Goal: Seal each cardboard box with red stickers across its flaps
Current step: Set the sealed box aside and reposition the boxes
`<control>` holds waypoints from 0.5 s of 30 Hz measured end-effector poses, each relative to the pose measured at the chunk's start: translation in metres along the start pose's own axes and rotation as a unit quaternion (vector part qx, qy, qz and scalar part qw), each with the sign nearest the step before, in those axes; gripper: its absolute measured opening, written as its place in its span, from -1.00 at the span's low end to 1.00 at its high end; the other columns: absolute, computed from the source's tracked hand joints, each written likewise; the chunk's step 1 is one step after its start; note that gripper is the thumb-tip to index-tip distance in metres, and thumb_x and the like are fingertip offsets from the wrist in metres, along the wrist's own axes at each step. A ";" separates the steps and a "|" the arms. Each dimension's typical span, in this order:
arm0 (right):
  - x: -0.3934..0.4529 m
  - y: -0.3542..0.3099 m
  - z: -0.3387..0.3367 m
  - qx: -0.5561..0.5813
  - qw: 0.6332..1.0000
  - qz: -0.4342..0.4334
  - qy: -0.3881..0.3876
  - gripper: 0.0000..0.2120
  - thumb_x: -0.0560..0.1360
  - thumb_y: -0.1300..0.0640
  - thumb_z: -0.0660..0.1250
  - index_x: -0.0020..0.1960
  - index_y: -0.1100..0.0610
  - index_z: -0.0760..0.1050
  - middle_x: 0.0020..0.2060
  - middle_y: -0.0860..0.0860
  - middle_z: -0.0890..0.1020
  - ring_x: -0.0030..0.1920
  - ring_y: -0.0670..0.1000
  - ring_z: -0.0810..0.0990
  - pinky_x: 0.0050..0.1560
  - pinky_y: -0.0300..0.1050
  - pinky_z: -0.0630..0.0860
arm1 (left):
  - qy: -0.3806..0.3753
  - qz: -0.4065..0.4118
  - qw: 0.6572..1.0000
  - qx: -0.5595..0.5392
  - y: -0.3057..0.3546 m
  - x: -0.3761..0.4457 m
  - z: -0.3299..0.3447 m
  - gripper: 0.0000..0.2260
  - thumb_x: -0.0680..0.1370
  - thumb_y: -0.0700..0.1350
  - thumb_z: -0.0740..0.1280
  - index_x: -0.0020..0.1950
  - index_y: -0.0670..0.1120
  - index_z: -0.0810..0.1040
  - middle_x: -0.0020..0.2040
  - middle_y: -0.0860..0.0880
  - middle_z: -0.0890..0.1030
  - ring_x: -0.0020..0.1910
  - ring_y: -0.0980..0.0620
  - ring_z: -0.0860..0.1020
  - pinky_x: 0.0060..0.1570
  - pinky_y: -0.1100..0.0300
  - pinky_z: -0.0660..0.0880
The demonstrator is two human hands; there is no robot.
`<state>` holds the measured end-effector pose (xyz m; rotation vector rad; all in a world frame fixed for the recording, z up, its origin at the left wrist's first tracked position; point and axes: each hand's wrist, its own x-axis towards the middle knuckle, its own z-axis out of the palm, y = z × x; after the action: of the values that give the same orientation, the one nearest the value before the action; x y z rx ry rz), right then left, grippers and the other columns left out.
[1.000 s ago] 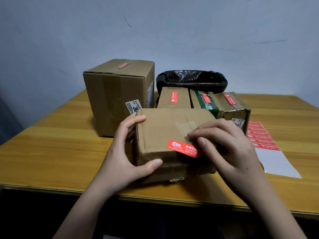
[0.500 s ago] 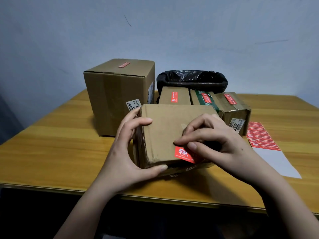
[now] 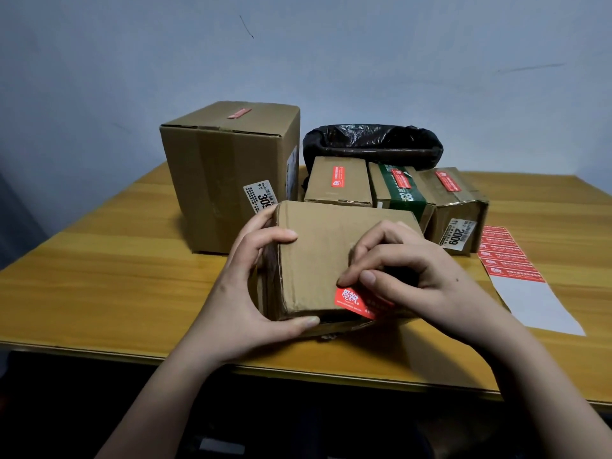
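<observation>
Evidently bracing, the left hand grips the near box; right hand fingers curl, pressing the red sticker over its flap edge.

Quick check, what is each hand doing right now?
Left hand: grips the near cardboard box at its left end.
Right hand: fingertips press the red sticker onto that box's near edge.

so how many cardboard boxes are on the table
5. The big box stands back left; three small boxes sit in a row before the black bag: left, middle, right. The fifth box is held in both hands. Others may be hidden.
</observation>
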<state>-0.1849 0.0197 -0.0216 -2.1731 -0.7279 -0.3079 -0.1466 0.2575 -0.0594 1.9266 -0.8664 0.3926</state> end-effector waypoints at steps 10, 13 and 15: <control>-0.004 0.007 0.006 -0.006 0.999 -0.021 0.041 -0.77 0.53 -0.01 0.25 0.05 -0.07 0.67 -0.05 -0.13 0.53 0.10 0.03 0.53 0.08 -0.06 0.46 | -0.047 0.001 0.999 -0.016 -0.002 0.007 -0.008 -0.30 0.24 0.09 0.54 0.28 0.29 0.28 0.51 0.21 0.12 0.50 0.18 0.16 0.37 0.31 0.26; -0.004 0.007 0.007 -0.011 0.999 -0.027 0.037 -0.78 0.54 -0.01 0.25 0.06 -0.08 0.66 -0.05 -0.13 0.53 0.09 0.03 0.52 0.08 -0.02 0.46 | -0.048 0.006 0.999 -0.011 -0.002 0.007 -0.008 -0.30 0.24 0.08 0.54 0.29 0.26 0.29 0.51 0.22 0.12 0.49 0.20 0.16 0.36 0.33 0.26; -0.004 0.007 0.007 -0.019 0.999 -0.035 0.035 -0.78 0.54 0.00 0.26 0.06 -0.09 0.66 -0.05 -0.14 0.52 0.09 0.03 0.51 0.08 -0.01 0.45 | -0.048 0.007 0.999 -0.008 -0.002 0.007 -0.009 -0.30 0.24 0.08 0.54 0.29 0.26 0.29 0.51 0.23 0.12 0.49 0.21 0.16 0.36 0.33 0.27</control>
<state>-0.1844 0.0198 -0.0318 -2.1640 -0.7643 -0.4347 -0.1398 0.2626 -0.0523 1.9384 -0.9436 0.3037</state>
